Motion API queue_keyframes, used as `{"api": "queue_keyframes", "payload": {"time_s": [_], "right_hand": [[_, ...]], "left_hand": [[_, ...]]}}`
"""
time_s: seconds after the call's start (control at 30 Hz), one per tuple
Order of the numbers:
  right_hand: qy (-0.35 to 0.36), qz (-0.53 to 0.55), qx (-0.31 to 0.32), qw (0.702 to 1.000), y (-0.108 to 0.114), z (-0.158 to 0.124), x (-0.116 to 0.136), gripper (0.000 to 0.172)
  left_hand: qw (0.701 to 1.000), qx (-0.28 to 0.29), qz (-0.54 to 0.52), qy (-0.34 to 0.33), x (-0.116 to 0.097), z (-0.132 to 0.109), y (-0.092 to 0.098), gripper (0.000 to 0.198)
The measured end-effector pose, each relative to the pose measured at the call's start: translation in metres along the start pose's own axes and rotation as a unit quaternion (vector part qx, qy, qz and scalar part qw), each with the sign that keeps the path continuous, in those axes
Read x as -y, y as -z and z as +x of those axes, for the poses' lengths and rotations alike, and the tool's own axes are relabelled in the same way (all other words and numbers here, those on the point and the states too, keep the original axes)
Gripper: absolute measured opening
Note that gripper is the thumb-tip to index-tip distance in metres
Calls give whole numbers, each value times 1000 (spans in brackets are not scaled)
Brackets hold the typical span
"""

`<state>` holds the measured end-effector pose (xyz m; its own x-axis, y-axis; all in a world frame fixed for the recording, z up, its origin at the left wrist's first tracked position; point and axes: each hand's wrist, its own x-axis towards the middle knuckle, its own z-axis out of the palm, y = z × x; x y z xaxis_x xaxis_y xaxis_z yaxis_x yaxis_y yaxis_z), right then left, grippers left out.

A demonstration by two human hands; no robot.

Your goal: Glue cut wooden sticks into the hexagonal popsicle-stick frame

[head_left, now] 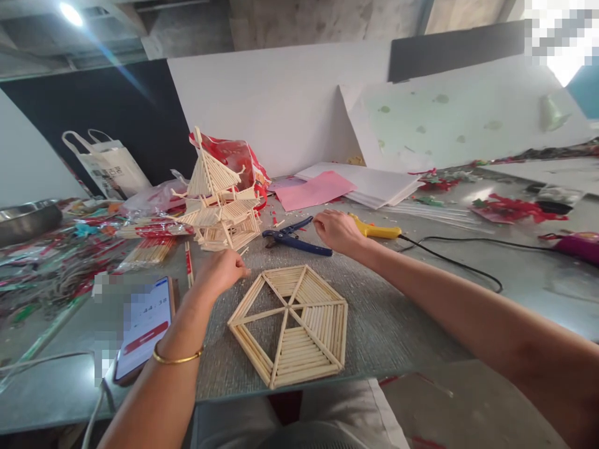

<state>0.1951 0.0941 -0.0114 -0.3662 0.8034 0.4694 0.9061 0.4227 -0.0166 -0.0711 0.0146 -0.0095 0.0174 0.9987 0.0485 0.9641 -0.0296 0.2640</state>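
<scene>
Cluttered desk, white board standing behind its back edge. We see a stick tower upright toward that edge. Our hexagonal stick panel lies flat by the front edge, partly filled in. Our left hand hovers just beside it, fingers curled; right hand between blue pliers and yellow glue gun, fingers bent. We can't tell whether either pinches anything.

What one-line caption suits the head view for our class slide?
A partly filled stick hexagon lies in front of a stick pagoda, with blue pliers and a yellow glue gun nearby.
</scene>
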Motion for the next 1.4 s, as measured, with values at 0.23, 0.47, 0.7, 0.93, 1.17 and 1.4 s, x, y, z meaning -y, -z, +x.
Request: {"api": "queue_keyframes", "payload": {"time_s": [0.23, 0.47, 0.7, 0.93, 1.17, 1.4], "right_hand": [[86, 23, -46, 995, 8, -6, 16, 27], [103, 8, -29, 994, 6, -7, 12, 25], [105, -16, -8, 994, -2, -7, 4, 25], [105, -17, 20, 994, -1, -7, 8, 27], [110, -27, 33, 993, -3, -7, 9, 28], [130, -34, 49, 990, -2, -9, 11, 28]], "left_hand": [[997, -27, -75, -7, -10, -3, 3, 19], [906, 202, -340, -150, -48, -30, 4, 20], [902, 297, -238, -203, -59, -44, 5, 18], [909, 289, -228, -197, -64, -47, 6, 15], [882, 308, -317, -165, -61, -42, -7, 13], [885, 300, -312, -172, -60, -41, -15, 11]]}}
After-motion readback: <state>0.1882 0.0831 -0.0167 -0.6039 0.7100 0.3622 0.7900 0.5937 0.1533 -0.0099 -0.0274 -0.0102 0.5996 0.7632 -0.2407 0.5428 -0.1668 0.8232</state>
